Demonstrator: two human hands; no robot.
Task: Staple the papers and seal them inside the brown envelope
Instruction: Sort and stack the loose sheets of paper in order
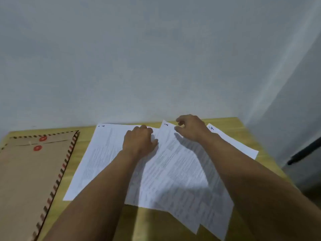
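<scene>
A: Forearms come in from the near edge, both bare, crossing the sheets that lie fanned and overlapping on the table.

B: And the left hand?

A: Knuckles up, fingers curled down onto the paper. Whether it pinches a sheet or only presses, I cannot tell; the fingertips are hidden beneath it.

B: What's under it?

A: The leftmost page, lying flat, which spreads out to the hand's left. Just right of the hand a tilted page overlaps it.

B: The right hand?

A: Slightly farther off, over the top corner of that tilted page. Fingers loosely bent and spread, holding nothing that I can make out; it casts a shadow on the paper below.

B: Anything beyond it?

A: Another page pokes out to its right, toward the table's far corner.

B: The envelope?

A: Well left of the left hand, flat on the table, apart from the sheets. Brown, striped border, two red discs near its far end. A grey wall stands behind everything.
</scene>
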